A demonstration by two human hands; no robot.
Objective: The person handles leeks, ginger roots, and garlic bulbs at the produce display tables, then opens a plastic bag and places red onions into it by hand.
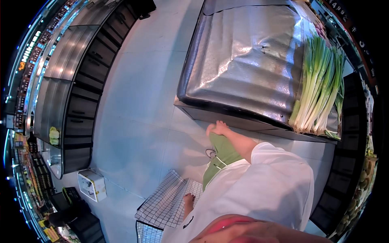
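My right hand (pixel 220 127) is over the lower part of my green shorts (pixel 225 147), close to the front edge of a display stand (pixel 243 66) covered in crumpled silver sheeting. Its fingers are loosely apart, and I see nothing in it. A row of leeks (pixel 319 88) with green tops and white, rooted ends lies along the right side of that stand. My left hand (pixel 189 198) is low beside my body, in front of a white, dark-gridded cover (pixel 165 197). Its fingers are partly curled; whether it grips the cover is not clear.
Across the pale floor (pixel 136 121), a long metal display counter (pixel 57 66) with dark drawers bears a leafy vegetable (pixel 54 135). A white box (pixel 91 185) stands on the floor near its end. Another person (pixel 73 209) in dark clothing is at lower left. Produce shelves (pixel 357 194) line the right.
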